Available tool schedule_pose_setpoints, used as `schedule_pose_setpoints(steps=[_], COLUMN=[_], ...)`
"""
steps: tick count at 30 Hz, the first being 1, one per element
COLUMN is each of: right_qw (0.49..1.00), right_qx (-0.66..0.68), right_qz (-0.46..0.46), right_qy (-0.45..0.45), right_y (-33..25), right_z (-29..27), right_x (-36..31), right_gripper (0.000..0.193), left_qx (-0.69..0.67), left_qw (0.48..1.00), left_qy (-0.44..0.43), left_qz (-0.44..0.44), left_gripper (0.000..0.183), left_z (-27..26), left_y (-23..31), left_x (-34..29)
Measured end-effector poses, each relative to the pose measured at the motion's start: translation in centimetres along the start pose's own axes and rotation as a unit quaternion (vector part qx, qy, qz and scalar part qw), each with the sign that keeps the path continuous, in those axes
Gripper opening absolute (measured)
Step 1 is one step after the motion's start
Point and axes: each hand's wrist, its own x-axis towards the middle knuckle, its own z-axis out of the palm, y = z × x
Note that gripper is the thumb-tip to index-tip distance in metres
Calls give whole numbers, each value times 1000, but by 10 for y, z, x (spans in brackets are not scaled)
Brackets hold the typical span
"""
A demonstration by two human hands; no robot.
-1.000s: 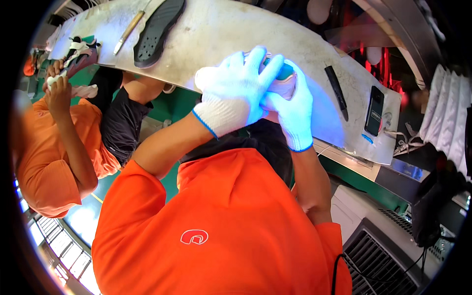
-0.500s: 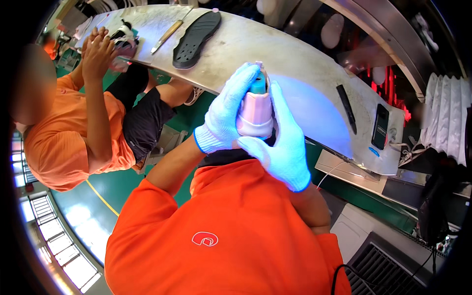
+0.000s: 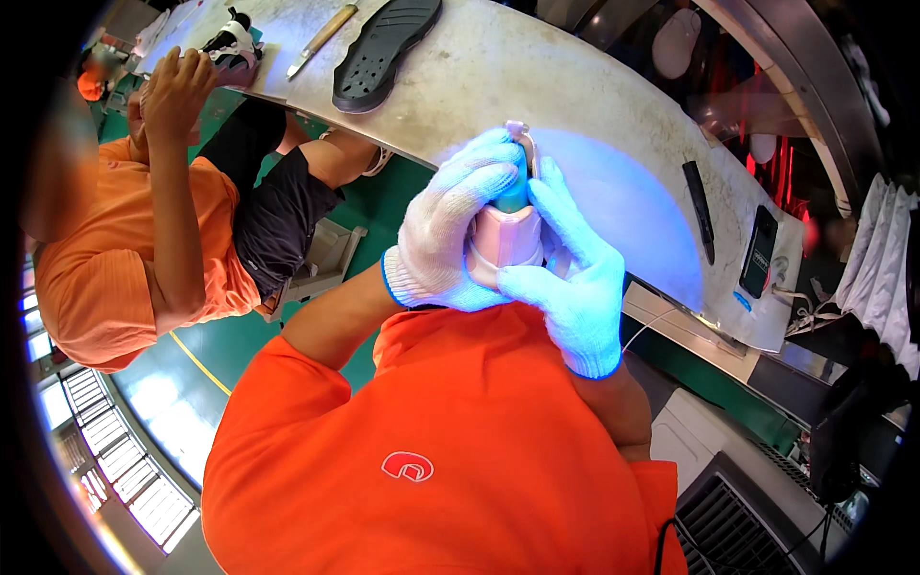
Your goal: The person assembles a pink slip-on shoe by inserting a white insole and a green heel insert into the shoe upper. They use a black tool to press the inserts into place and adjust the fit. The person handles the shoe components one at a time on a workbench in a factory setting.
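Both of my hands wear white knit gloves lit blue, and between them is a pink shoe (image 3: 505,240) with a white sole edge. Its heel end faces me, with something teal, perhaps a shoe last (image 3: 514,195), inside the opening. Along the shoe's left side wrap the fingers of my left hand (image 3: 441,225). My right hand (image 3: 575,292) grips the opposite side, thumb across the heel near the sole. The shoe's toe end is hidden by my hands and the angle.
Beyond my hands runs a pale worktable (image 3: 575,105) carrying a black shoe sole (image 3: 383,57), a wooden-handled knife (image 3: 324,40), a black pen-like tool (image 3: 700,211) and a phone (image 3: 758,251). At left, a seated co-worker (image 3: 144,249) handles a black-and-white shoe (image 3: 232,48).
My view has shifted slightly, moving the table items in the picture. The shoe has tilted a little in my grip, and my fingers have shifted on it. The co-worker's hands have moved.
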Motion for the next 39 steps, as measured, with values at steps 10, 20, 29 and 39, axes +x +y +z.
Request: schedule_pose_setpoints(steps=[10,20,29,39], right_qw=[986,997,969,920], right_qx=[-136,-70,-200,-297], right_qz=[-32,24,-24,-81], right_qy=[91,17,143,242], right_y=[-1,23,33,56], right_z=[-51,-141,-110,-91], right_x=[0,40,37,33], right_gripper=[107,109,143,117], left_qx=[80,96,148,171], left_qw=[994,919,873,880], left_qy=[-79,-314,-312,-252], left_qz=[-15,-218,-345,-364], left_gripper=[67,116,111,99], left_z=[58,-11,21,36], left_y=[20,-73,-48,-37], left_x=[30,56,68,56])
